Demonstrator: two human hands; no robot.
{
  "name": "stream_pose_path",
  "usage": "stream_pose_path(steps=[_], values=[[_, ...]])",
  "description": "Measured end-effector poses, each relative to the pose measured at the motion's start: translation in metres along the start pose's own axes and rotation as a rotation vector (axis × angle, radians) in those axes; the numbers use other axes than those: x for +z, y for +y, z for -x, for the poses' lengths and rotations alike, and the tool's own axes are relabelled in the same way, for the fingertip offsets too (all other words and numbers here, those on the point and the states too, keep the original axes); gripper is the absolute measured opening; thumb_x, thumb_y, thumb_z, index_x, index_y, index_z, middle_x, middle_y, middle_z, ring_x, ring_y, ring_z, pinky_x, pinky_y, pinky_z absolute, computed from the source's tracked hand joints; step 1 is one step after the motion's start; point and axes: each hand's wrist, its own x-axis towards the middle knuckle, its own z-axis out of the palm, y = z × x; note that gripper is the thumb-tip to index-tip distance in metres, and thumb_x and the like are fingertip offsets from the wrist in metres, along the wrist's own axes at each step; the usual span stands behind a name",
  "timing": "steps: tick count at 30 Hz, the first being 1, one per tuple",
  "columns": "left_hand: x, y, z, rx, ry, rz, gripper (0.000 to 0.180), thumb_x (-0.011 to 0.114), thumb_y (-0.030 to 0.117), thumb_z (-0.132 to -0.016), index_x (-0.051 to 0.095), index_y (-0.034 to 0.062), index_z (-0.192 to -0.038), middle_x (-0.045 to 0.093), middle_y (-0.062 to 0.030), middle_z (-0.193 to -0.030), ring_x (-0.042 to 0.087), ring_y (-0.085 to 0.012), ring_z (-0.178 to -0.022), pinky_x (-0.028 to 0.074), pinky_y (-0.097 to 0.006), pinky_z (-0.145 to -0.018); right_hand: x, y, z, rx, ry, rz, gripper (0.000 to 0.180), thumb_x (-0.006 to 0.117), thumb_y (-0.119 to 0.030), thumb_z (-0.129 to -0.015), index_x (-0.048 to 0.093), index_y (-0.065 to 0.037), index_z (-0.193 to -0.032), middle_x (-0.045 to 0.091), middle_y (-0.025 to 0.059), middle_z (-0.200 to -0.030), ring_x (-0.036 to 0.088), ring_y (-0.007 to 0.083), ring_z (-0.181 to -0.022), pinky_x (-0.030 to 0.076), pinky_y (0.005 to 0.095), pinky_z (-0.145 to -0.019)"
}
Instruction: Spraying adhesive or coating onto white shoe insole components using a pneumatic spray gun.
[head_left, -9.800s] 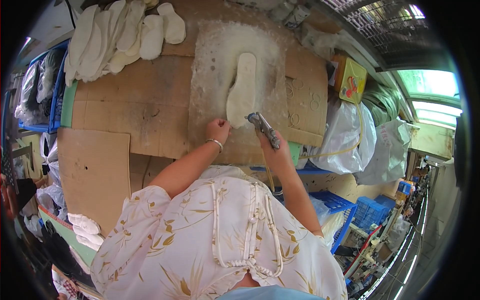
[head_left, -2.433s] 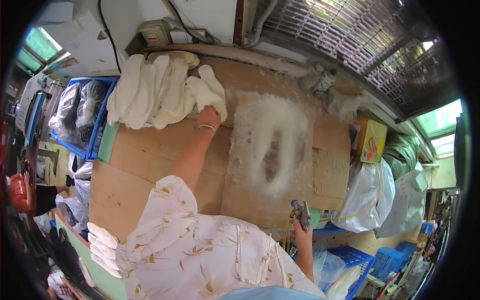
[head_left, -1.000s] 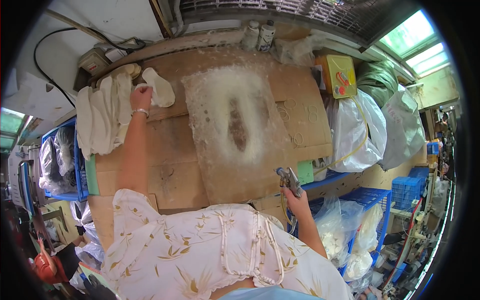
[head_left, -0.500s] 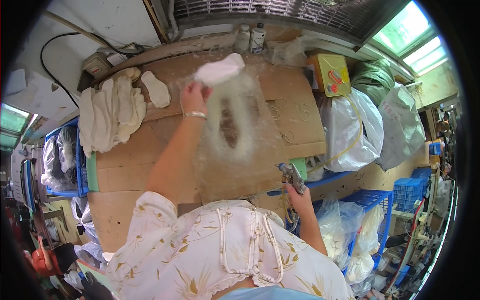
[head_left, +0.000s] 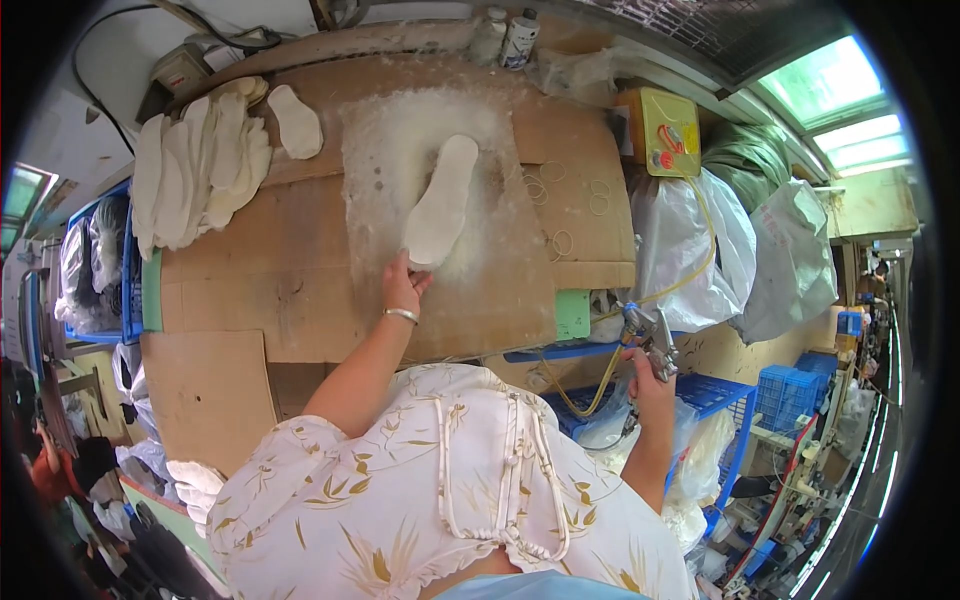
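Observation:
A white insole (head_left: 441, 205) lies slanted over the powdery, overspray-covered patch of the cardboard work surface. The fingers of my left hand (head_left: 404, 291) pinch its near end. To the right, past the table's front edge, my right hand (head_left: 652, 388) grips a metal spray gun (head_left: 648, 338). From the gun, a yellow hose (head_left: 690, 275) loops up toward a yellow tin. One separate insole (head_left: 297, 122) rests at the far left. Beside it a row of overlapping insoles (head_left: 200, 170) covers the table's left end.
Two bottles (head_left: 518, 40) stand at the back edge. The yellow tin (head_left: 672, 135) sits at the far right above white plastic bags (head_left: 690, 260). Thin rings (head_left: 562, 243) lie on the right cardboard. A blue rack (head_left: 735, 395) with bagged goods is right of me.
The insole has swung from lying crosswise at the back to pointing toward me, and come nearer. My left hand has moved nearer with it. The spray gun has shifted right.

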Motion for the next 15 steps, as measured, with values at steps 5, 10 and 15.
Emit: stream_pose_path(steps=[5,10,15], values=[[0.022,0.026,-0.007,-0.102,-0.027,-0.278,0.029,0.058,0.017,-0.082,0.049,-0.0001,-0.104,0.056,-0.013,-0.1,0.058,-0.0241,-0.081,0.055,-0.034,-0.064,0.013,0.012,-0.001,0.029,-0.213,0.078,0.018,0.058,-0.019,-0.087,0.064,-0.002,-0.087,0.044,-0.0058,-0.052,0.036,0.002,-0.04,0.025,0.0203,-0.037],[0.1,0.082,-0.022,-0.055,-0.295,0.06,0.022,0.051,0.005,-0.084,0.049,-0.0069,-0.103,0.057,-0.0156,-0.099,0.061,-0.026,-0.084,0.058,-0.036,-0.067,0.016,0.019,-0.004,-0.007,-0.303,0.145,0.016,0.059,-0.017,-0.086,0.065,-0.002,-0.088,0.049,-0.007,-0.059,0.038,0.0014,-0.049,0.028,0.0206,-0.043],[0.193,0.16,0.002,0.143,-0.368,0.086,0.017,0.05,0.004,-0.087,0.049,-0.0066,-0.101,0.058,-0.0157,-0.098,0.062,-0.0256,-0.085,0.057,-0.034,-0.074,0.015,0.026,-0.001,-0.027,-0.273,0.076,0.015,0.06,-0.015,-0.085,0.065,-0.002,-0.09,0.054,-0.007,-0.068,0.039,0.0015,-0.058,0.03,0.0206,-0.05]])
